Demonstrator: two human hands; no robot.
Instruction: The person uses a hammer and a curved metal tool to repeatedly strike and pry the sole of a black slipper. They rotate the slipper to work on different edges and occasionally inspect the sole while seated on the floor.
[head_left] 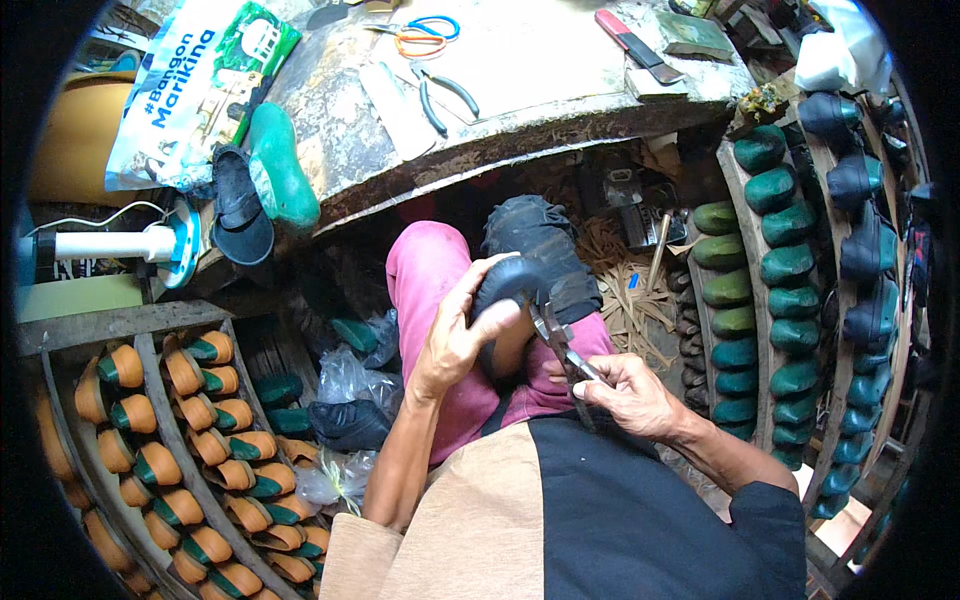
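Over my lap, my left hand is wrapped around a black shoe, thumb on its near side. My right hand is closed on the handles of metal lasting pliers. The head of the pliers meets the right edge of the black shoe; whether the jaws bite the material is too small to tell. Part of the shoe's underside is hidden by my left fingers and thumb. A black cloth covers my right knee.
Ahead, a worn workbench holds scissors, pliers and a red-handled knife. A black sandal and green last lie at its left edge. Racks of brown shoes and green lasts flank me.
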